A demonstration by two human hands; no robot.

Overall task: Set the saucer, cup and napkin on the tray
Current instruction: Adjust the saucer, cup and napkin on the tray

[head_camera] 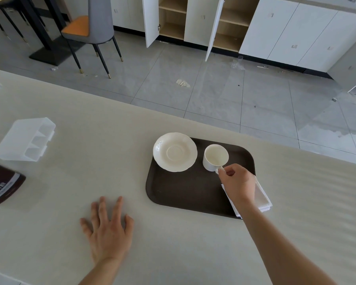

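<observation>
Right hand point(237, 182) pinching the cup point(215, 157) by its handle on the tray point(183, 190), saucer point(175, 152) just beyond-left, napkin point(262, 197) beneath the wrist (best lowered level, released gently); left hand point(108, 231) flat, empty.

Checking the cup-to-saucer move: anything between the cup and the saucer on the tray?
Nothing visible. The cup, its handle pinched by the right hand, sits just right of the saucer; only bare tray between them. The saucer's well is empty.

both hands point(109, 229) and forearms are bare, with no sleeves, rings or watch.
</observation>
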